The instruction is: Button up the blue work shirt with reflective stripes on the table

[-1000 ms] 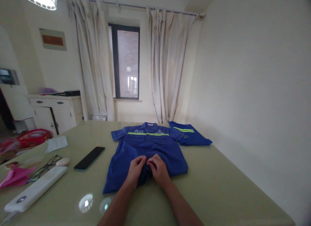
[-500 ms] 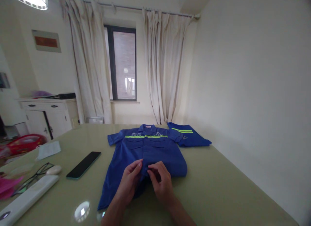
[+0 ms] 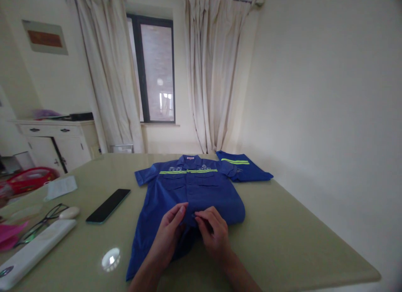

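A blue short-sleeved work shirt (image 3: 201, 189) with a yellow-green reflective stripe lies front up on the table, its collar at the far end. Both hands are at the lower part of its front placket. Thumb and fingers of my left hand (image 3: 171, 225) are closed on the shirt's cloth at the placket edge. Just to the right, my right hand (image 3: 213, 229) pinches the cloth between thumb and forefinger. The lower hem is lifted and bunched beneath the hands. Whether a button is between the fingertips is too small to tell.
A folded blue garment (image 3: 251, 170) lies at the far right, by the wall. On the left of the table (image 3: 282, 242) are a phone (image 3: 108, 206), a paper (image 3: 61, 187), glasses (image 3: 44, 223), a white computer mouse (image 3: 69, 213) and a long white device (image 3: 37, 252).
The view has tilted down slightly and come nearer. My fingertips have drawn a little apart, and both hands stay on the shirt's placket.
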The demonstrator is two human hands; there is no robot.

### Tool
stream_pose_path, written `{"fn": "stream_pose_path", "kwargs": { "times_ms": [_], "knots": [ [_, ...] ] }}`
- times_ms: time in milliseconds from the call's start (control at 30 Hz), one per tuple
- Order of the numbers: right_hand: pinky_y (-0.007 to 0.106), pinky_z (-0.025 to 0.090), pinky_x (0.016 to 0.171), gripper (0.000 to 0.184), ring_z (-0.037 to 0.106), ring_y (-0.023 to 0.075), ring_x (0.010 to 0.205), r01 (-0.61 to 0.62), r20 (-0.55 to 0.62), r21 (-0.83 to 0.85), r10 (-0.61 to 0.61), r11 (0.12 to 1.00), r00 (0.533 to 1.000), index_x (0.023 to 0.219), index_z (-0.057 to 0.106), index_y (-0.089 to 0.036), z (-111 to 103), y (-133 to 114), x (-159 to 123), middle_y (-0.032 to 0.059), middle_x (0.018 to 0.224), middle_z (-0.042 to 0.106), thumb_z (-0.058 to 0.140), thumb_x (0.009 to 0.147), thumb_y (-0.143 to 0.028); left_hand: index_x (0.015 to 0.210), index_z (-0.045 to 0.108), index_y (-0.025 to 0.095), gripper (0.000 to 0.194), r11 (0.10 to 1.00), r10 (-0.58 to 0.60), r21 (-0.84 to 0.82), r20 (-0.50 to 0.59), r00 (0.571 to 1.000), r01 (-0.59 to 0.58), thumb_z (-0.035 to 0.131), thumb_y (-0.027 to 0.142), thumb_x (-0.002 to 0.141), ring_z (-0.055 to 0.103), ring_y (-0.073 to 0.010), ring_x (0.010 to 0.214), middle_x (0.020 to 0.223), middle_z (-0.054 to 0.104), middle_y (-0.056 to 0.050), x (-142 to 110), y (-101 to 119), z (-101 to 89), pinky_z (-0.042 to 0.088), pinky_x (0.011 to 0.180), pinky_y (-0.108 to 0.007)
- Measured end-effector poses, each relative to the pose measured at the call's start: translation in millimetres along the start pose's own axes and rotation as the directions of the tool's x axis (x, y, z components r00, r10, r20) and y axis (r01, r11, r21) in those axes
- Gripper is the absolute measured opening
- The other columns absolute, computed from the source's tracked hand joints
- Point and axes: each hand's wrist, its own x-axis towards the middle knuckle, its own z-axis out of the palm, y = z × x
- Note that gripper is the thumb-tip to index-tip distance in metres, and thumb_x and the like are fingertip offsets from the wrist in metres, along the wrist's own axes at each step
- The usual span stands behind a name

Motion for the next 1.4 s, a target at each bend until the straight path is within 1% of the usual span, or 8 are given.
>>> {"fn": "stream_pose_path", "kwargs": {
  "times_ms": [167, 267, 467, 667, 867, 1033, 1200, 1400],
  "knots": [
    [0.028, 0.053, 0.066, 0.015, 0.063, 0.0174, 0.075, -0.076, 0.052, -0.024, 0.077, 0.997, 0.996, 0.106, 0.068, -0.024, 1.2, 0.5, -2.8, 0.0056, 0.087, 0.066, 0.057, 0.096, -0.025, 0.104, 0.074, 0.02, 0.046, 0.99, 0.102, 0.099, 0.041, 0.994, -0.105, 0.085, 0.045, 0.066, 0.069, -0.0209, 0.095, 0.101, 0.075, -0.005, 1.1, -5.0, 0.8, 0.055, 0.083, -0.028],
    [0.027, 0.053, 0.066, 0.016, 0.064, 0.0165, 0.074, -0.028, 0.064, -0.066, 0.032, 0.997, 0.997, 0.105, 0.069, -0.025, 0.6, 3.5, -4.4, 0.0046, 0.087, 0.067, 0.056, 0.096, -0.024, 0.102, 0.074, 0.019, 0.045, 0.98, 0.136, 0.145, 0.027, 0.99, -0.139, 0.084, 0.046, 0.067, 0.069, -0.0212, 0.094, 0.099, 0.075, -0.005, 2.7, -7.7, 0.8, 0.055, 0.085, -0.029],
    [0.027, 0.052, 0.069, 0.017, 0.065, 0.0164, 0.077, 0.093, 0.132, -0.152, -0.073, 0.984, 0.989, 0.107, 0.068, -0.025, -0.7, 8.3, -5.7, 0.0043, 0.084, 0.067, 0.054, 0.097, -0.021, 0.097, 0.075, 0.017, 0.045, 0.986, 0.105, 0.135, -0.027, 0.994, -0.101, 0.086, 0.045, 0.063, 0.069, -0.0212, 0.09, 0.094, 0.075, -0.005, 6.4, -15.1, 0.9, 0.055, 0.084, -0.03],
    [0.026, 0.048, 0.066, 0.016, 0.062, 0.0162, 0.074, -0.012, 0.136, -0.208, 0.041, 0.978, 0.99, 0.098, 0.066, -0.024, 4.2, 6.5, -7.7, 0.0046, 0.084, 0.065, 0.05, 0.1, -0.025, 0.096, 0.075, 0.016, 0.045, 0.97, 0.17, 0.189, -0.059, 0.984, -0.156, 0.083, 0.048, 0.066, 0.068, -0.0235, 0.092, 0.094, 0.076, -0.007, 4.9, -19.7, 4.6, 0.053, 0.087, -0.033],
    [0.026, 0.046, 0.067, 0.017, 0.061, 0.0156, 0.072, -0.047, 0.111, -0.209, 0.071, 0.977, 0.991, 0.095, 0.066, -0.023, 6.7, 3.4, -8.2, 0.0039, 0.084, 0.063, 0.05, 0.1, -0.025, 0.095, 0.074, 0.018, 0.038, 0.907, 0.281, 0.337, -0.032, 0.959, -0.254, 0.076, 0.048, 0.074, 0.069, -0.0243, 0.089, 0.091, 0.076, -0.006, 5.0, -22.7, 3.7, 0.054, 0.084, -0.032],
    [0.024, 0.044, 0.064, 0.019, 0.059, 0.0148, 0.071, -0.118, 0.119, -0.167, 0.139, 0.979, 0.983, 0.088, 0.065, -0.023, 6.8, 7.1, -8.3, 0.0026, 0.081, 0.062, 0.05, 0.1, -0.026, 0.095, 0.07, 0.021, 0.023, 0.753, 0.411, 0.518, 0.111, 0.905, -0.406, 0.062, 0.041, 0.087, 0.068, -0.0231, 0.088, 0.092, 0.073, -0.005, 5.7, -24.9, 2.8, 0.054, 0.082, -0.033],
    [0.024, 0.041, 0.065, 0.02, 0.057, 0.0144, 0.072, -0.193, 0.142, -0.148, 0.214, 0.97, 0.967, 0.084, 0.064, -0.021, 7.1, 13.2, -5.6, 0.0017, 0.08, 0.061, 0.052, 0.098, -0.024, 0.095, 0.068, 0.023, 0.018, 0.539, 0.453, 0.657, 0.303, 0.839, -0.528, 0.051, 0.028, 0.094, 0.066, -0.0219, 0.09, 0.094, 0.071, -0.005, 12.4, -13.1, 6.0, 0.053, 0.083, -0.035],
    [0.025, 0.037, 0.065, 0.017, 0.056, 0.0146, 0.071, -0.243, 0.165, -0.22, 0.282, 0.945, 0.945, 0.079, 0.064, -0.021, 13.6, 19.0, 25.9, 0.0013, 0.079, 0.061, 0.054, 0.093, -0.018, 0.095, 0.069, 0.024, 0.023, 0.282, 0.503, 0.756, 0.408, 0.762, -0.591, 0.047, 0.02, 0.094, 0.064, -0.0221, 0.09, 0.092, 0.069, -0.005, 36.0, 6.0, 9.2, 0.052, 0.083, -0.036]
  ]
}}
